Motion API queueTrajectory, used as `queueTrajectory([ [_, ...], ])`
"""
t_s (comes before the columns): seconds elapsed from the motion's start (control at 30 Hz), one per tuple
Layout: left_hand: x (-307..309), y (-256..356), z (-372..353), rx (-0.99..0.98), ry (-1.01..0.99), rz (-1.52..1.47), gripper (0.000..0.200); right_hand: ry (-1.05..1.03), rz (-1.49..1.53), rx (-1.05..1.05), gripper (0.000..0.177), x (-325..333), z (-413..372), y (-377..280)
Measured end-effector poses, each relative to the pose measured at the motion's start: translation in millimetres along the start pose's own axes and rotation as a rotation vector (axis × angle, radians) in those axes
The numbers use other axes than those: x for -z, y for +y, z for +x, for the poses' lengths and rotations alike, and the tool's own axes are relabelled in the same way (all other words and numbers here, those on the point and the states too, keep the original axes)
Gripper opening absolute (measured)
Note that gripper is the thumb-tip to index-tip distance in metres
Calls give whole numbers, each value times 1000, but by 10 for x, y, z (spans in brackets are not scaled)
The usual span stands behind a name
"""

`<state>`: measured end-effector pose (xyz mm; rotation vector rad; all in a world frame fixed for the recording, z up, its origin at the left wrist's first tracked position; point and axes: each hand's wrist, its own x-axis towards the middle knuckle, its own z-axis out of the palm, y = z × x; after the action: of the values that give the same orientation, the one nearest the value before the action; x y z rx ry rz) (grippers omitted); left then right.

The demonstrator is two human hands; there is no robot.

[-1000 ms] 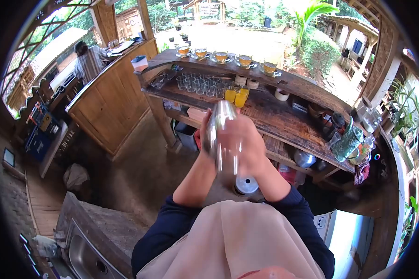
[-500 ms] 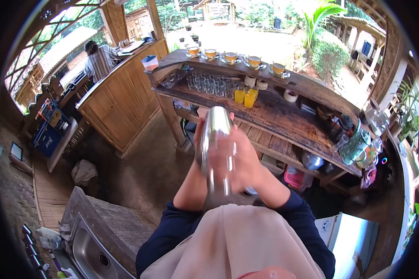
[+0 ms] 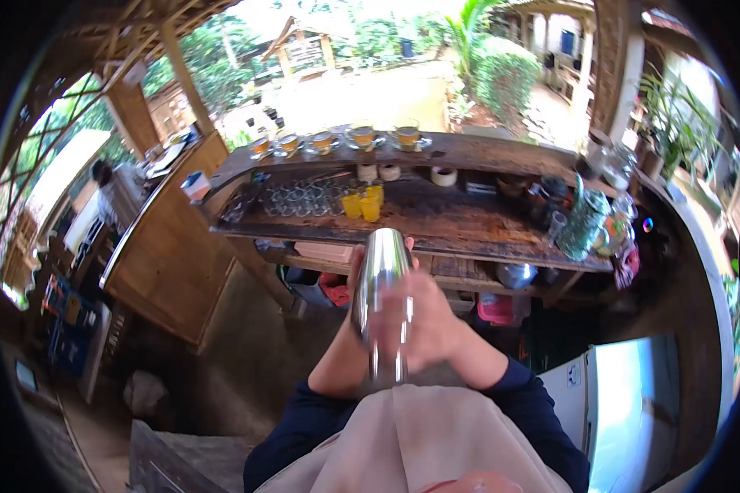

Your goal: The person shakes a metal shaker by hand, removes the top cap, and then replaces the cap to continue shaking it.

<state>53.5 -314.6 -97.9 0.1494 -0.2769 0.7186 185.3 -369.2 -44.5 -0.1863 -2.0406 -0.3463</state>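
A shiny metal cocktail shaker is held in front of my chest, its rounded end pointing away from me. My right hand is wrapped round its right side, slightly blurred. My left hand grips it from the left and is largely hidden behind the metal. Beyond the shaker, glasses of yellow drink stand on the wooden counter, apart from both hands. Beside them are rows of clear glasses. Several glass cups of amber drink on saucers line the raised ledge.
A green textured pitcher and jars stand at the counter's right end. A metal bowl and a pink container are under it. A white appliance is near my right. To the left, a person is behind another wooden counter.
The view has turned to the right and tilted up, so the counter appears further left and the sink has left the view. Both hands still hold the shaker, now slightly lower in view.
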Motion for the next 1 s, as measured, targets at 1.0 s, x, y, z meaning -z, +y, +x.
queueTrajectory([
  [1.0, 276, -3477, 2693, 932, -716, -230, 81, -10, -1102, 115, 42, 2839, -1012, -722],
])
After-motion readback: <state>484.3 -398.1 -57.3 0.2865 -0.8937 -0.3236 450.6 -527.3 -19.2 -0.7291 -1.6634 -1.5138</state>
